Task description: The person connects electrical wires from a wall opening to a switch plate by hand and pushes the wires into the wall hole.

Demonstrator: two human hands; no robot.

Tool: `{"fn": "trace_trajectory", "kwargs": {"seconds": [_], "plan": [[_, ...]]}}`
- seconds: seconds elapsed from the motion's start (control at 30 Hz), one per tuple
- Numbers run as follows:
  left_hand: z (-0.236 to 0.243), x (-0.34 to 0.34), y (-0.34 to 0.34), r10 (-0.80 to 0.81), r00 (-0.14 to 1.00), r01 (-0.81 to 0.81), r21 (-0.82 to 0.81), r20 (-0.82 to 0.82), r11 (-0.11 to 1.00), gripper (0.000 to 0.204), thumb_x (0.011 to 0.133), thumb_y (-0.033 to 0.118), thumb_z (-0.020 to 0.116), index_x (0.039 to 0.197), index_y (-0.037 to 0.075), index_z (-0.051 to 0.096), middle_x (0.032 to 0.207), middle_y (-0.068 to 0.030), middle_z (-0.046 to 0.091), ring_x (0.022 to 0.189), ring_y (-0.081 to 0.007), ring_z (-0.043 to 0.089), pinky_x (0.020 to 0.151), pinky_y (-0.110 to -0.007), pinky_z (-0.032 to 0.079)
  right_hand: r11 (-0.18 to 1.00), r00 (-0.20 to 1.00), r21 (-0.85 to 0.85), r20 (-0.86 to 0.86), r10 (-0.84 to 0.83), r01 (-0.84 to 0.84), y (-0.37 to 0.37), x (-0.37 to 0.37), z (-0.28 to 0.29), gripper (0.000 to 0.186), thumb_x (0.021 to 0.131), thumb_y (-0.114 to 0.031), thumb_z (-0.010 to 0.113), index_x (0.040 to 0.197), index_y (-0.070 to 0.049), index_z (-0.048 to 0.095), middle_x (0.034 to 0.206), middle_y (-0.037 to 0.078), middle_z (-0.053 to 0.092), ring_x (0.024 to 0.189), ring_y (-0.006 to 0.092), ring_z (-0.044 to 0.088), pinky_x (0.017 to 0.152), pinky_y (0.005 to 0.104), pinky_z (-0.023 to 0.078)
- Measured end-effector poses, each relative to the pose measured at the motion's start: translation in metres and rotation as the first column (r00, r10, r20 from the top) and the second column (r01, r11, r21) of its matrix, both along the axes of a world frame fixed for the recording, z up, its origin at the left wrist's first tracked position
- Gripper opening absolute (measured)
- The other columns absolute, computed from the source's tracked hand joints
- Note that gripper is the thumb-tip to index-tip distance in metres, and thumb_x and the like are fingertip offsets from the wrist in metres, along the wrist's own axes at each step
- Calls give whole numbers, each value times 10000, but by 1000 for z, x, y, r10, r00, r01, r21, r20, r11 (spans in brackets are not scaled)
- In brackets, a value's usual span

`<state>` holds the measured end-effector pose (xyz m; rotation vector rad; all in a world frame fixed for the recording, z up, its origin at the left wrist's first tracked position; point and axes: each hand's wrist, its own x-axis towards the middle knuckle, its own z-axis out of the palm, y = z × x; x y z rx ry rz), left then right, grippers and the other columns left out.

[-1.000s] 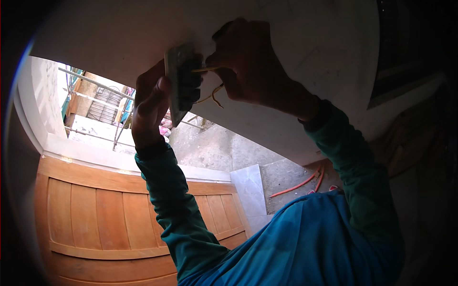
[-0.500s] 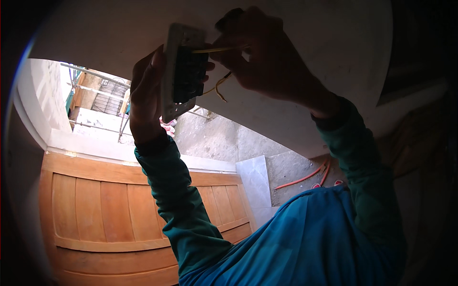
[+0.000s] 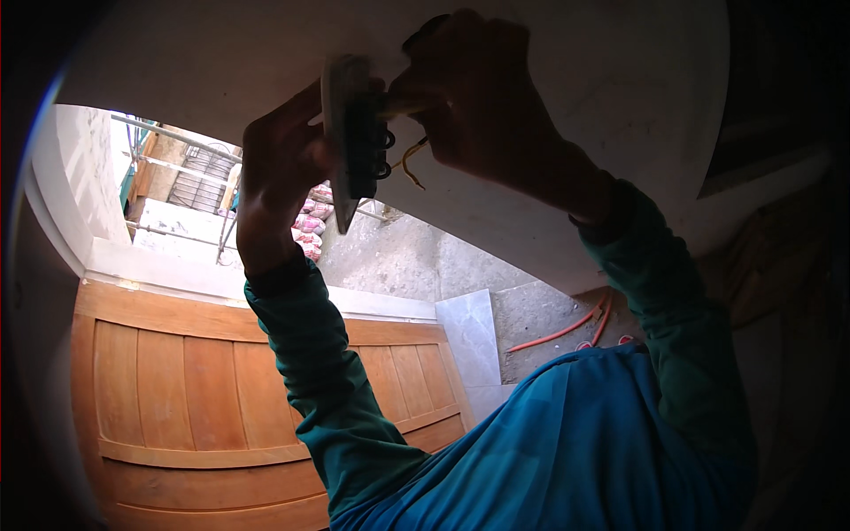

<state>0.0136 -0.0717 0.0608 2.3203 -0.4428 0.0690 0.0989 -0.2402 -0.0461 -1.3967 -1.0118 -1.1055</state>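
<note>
Head view: left hand point(image 3: 270, 173) is gripping the socket plate point(image 3: 335, 111) in front of the pale wall's point(image 3: 611, 133) edge; right hand point(image 3: 482, 97) is apparently pinching yellow wire point(image 3: 404, 107) behind it. Keeping plate steady, wire straight should be helping.

Both arms are held raised in front of the torso point(image 3: 567, 434), which is clothed in blue. The left forearm point(image 3: 323, 363) is directed upward from the lower edge, covered by a wrinkled green sleeve, and the wrist is left bare above a dark cuff. The left hand point(image 3: 276, 173) is held upright, its fingers bent toward the right in a grip. The right forearm point(image 3: 660, 274), sleeved likewise, is slanted up and leftward. The right hand point(image 3: 478, 93) is raised slightly higher, its fingers curled in a pinch toward the left hand. Finger details are obscured by shadow.
</note>
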Motion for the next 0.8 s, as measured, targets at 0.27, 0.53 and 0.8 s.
{"fn": "trace_trajectory", "kwargs": {"seconds": [0.27,0.53,0.8], "plan": [[-15,9,8,-152,939,180,-64,308,982,837,718,409,742,1337,-52,422,1240,-225,557,1128,-328,570,972,-453,458,996,989,31,115,-90,87,-4,8,-6,118,744,-159,754,850,-121,721,913,52,628,884,193,573,893,355,340],[-14,5,3,-126,941,125,23,314,992,814,764,511,656,1308,-56,445,1171,-215,593,1051,-310,614,892,-415,514,975,996,216,51,-71,59,14,6,-18,137,707,-88,750,825,-129,692,834,10,616,876,173,545,868,361,322],[-17,-2,2,-45,993,55,-98,110,994,686,895,519,490,1316,-19,423,1130,-217,609,938,-285,664,786,-377,562,965,984,205,26,-175,166,25,2,-19,229,627,-38,781,808,-132,677,860,13,609,919,188,538,848,391,298]]}}
